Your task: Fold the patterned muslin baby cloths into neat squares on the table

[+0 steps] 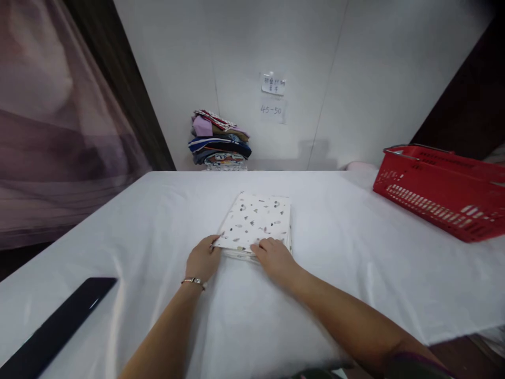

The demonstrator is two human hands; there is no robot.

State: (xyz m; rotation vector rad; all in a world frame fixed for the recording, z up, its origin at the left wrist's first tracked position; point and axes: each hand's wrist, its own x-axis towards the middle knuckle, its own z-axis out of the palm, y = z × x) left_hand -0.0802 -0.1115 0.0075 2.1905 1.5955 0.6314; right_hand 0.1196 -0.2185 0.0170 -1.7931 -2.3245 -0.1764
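Observation:
A white cloth (252, 216) printed with small dark motifs lies folded into a neat rectangle of several layers on the white-covered table (165, 221). My left hand (203, 259), with a bracelet at the wrist, pinches the near left corner of the folded cloth between thumb and fingers. At the near edge, right of the middle, my right hand (275, 259) grips the cloth with bent fingers on top. The undersides of the fingers are hidden.
A pile of folded clothes (220, 142) stands beyond the far edge by the white wall. On the right sits a red plastic basket (437, 189). A long dark flat object (67, 321) lies at the near left. Purplish fabric (59, 131) hangs at left.

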